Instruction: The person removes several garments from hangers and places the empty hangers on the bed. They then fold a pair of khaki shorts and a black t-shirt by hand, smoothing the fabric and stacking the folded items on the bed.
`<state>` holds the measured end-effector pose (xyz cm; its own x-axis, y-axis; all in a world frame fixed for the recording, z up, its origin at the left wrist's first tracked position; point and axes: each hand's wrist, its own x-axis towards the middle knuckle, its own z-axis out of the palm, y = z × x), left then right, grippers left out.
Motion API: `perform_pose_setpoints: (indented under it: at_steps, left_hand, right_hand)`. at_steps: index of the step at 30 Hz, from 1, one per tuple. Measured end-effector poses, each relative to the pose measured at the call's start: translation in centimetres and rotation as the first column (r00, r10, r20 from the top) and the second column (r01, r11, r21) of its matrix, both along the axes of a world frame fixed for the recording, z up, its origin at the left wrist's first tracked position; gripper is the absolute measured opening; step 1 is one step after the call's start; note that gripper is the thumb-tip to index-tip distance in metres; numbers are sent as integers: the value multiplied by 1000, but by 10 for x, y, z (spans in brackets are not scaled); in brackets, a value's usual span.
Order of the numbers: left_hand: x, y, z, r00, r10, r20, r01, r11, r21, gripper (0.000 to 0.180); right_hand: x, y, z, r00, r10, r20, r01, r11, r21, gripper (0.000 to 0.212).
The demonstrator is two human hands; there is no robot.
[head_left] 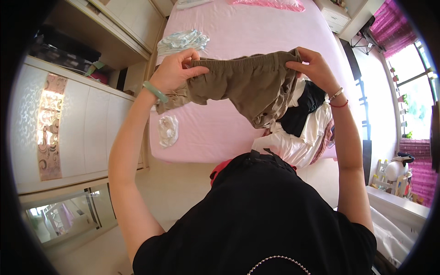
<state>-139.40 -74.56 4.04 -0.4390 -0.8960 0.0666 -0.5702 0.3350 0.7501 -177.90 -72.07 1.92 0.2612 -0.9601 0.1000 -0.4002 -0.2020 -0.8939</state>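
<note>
Olive-brown shorts (250, 75) with a gathered elastic waistband hang stretched between my hands above the bed. My left hand (176, 71) pinches one end of the waistband between thumb and fingers. At the opposite end, my right hand (311, 68) grips the waistband in the same way. The legs of the shorts droop in folds, lower toward the right. Behind and below them on the right lies a pile of clothes, with a black garment (302, 110) on top of white cloth (293, 144). Near my left wrist, khaki cloth (173, 101) rests on the bed.
The bed has a pink sheet (211, 133). A small white bundled cloth (168, 130) lies at its left edge, and a pale blue-white bundle (183, 41) sits farther up. A pink pillow (270, 3) is at the far end. White cabinets (75, 123) line the left side.
</note>
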Motion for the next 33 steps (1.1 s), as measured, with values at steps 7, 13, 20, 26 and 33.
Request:
perform_pose_setpoints:
  at_steps: [7,13,20,26,33]
  left_hand:
    - [-25,-40,86,928,371,18,-269,705,-656,29]
    - [-44,-5,100,936,150,-319,-334,86,-939,13]
    - [10,113,-175,850,-301,432,205,945,255,40]
    - [21,-12,-2,990,136,-33,-137,990,-30,19]
    - [-5,-31,115,939,342,35,-299,863,-408,25]
  right_hand:
    - [24,-74,62,971,-230,70,217,710,-670,26]
    - [49,-34,70,849,-315,425,522,367,-770,21]
    - [5,47,-155,573,579,-580,-638,760,128,17]
    - [31,-44,11,991,20,-129,-37,991,-127,26]
    - [19,-84,105,1000,10,24,3,877,-481,30]
